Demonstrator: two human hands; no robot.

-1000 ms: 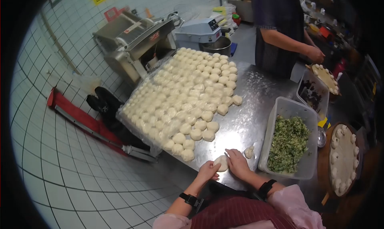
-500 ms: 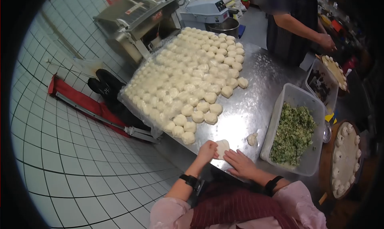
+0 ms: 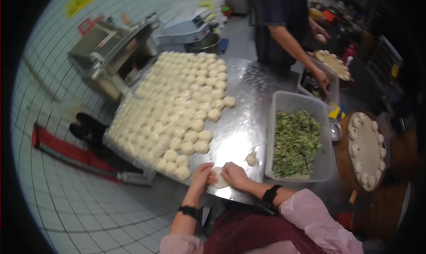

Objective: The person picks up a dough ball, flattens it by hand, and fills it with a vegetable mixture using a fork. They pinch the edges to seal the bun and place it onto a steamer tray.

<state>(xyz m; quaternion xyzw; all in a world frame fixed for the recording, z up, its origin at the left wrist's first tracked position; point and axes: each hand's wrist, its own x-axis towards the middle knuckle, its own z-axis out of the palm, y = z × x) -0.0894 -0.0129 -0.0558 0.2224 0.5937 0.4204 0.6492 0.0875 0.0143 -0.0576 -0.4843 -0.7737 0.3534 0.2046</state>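
Observation:
A flattened piece of dough (image 3: 219, 179) lies between my two hands at the front edge of the steel table. My left hand (image 3: 203, 176) grips its left edge with curled fingers. On the opposite side, my right hand (image 3: 234, 174) has its fingers bent and closed on the right edge. Many round dough balls (image 3: 179, 101) stand in rows just beyond my left hand, partly under clear plastic. A small irregular lump of dough (image 3: 252, 159) sits past my right hand. Chopped green filling (image 3: 296, 143) fills part of a plastic tub (image 3: 269, 141) to the right.
A co-worker (image 3: 279, 28) stands across the table, one hand in a container of dark filling (image 3: 306, 82), the other holding a white piece. A round tray of filled buns (image 3: 367, 154) is at right. Metal machine (image 3: 104, 59) and mixer (image 3: 183, 31) stand at back left.
My right hand has gone from lying flat on the dough to curling around its edge. The co-worker has reached into the dark-filling container. The whole view has shifted.

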